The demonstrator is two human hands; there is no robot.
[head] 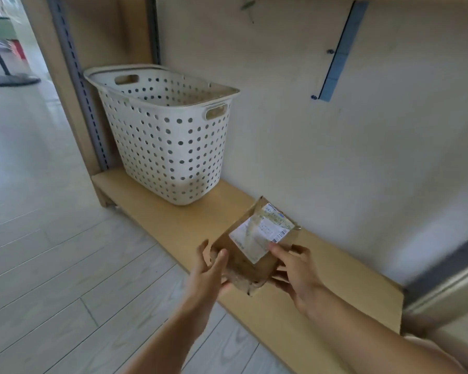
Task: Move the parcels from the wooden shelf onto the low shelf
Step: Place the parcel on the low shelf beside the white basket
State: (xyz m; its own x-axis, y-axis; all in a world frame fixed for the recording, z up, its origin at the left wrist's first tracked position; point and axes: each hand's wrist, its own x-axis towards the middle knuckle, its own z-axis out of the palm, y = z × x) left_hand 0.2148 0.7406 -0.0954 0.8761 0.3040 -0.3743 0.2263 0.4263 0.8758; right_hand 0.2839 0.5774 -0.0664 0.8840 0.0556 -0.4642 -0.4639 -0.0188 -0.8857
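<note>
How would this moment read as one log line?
both hands: left hand, right hand hold parcel | above low shelf | basket on shelf

Head view: from above, facing forward and down — close over both hands' fingers [277, 251]; shelf [173, 228] beyond.

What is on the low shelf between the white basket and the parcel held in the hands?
Nothing: in the head view, the low shelf is bare between the basket and the parcel.
</note>
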